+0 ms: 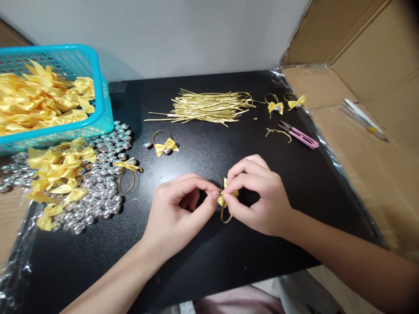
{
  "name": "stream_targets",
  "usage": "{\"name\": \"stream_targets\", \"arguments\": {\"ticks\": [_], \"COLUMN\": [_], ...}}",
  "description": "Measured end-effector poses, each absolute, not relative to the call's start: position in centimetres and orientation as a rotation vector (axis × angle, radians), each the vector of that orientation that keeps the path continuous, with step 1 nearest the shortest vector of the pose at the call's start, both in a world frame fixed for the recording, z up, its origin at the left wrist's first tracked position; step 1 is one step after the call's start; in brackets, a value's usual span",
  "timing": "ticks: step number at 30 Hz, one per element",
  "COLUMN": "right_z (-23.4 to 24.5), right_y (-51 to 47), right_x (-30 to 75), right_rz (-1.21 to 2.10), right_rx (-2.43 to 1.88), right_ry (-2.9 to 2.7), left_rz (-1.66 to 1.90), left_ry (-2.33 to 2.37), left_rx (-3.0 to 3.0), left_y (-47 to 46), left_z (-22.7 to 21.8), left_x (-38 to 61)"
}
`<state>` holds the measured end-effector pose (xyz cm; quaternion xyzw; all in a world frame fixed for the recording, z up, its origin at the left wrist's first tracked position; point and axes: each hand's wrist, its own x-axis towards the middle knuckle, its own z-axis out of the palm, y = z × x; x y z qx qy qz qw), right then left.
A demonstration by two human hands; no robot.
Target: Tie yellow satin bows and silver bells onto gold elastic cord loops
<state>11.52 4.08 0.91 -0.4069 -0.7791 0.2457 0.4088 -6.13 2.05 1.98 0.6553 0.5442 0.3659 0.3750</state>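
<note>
Thumb and index fingertips of my left hand (181, 209) are pinched at the middle of a small yellow ribbon bow (221, 201). Opposite, my right hand (262, 196) pinches the same bow, its fingertips almost touching those of the left. From the bow's near side a gold twist-tie loop (226, 220) hangs down. The fingers cover most of the bow, so whether a bell sits on it is hidden. Up and left lies a finished-looking bow (165, 146) with a silver bell and a gold loop. Another looped bow (126, 165) rests beside the bells.
A blue basket (101, 100) of yellow bows stands at left. Loose bows (62, 170) lie on silver bells (98, 198). Gold twist ties (209, 107) are heaped at the back. Right of them are two looped bows (275, 107), pink thread snips (303, 136) and tweezers (363, 115).
</note>
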Motion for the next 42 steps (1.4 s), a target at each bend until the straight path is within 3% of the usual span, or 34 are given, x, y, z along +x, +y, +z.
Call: {"name": "stream_targets", "arguments": {"ticks": [15,42], "right_z": [0.54,0.49], "right_y": [3.99,4.12], "right_x": [11.62,11.73], "right_rz": [0.524,0.544], "right_rx": [-1.012,-0.976], "right_ry": [-2.06,-2.072], "left_rz": [0.969,0.974], "left_ry": [1.347,1.251], "left_rx": [2.219,2.236], "left_y": [1.85,2.25], "left_z": [1.77,1.89], "left_x": [-6.19,-6.67]}}
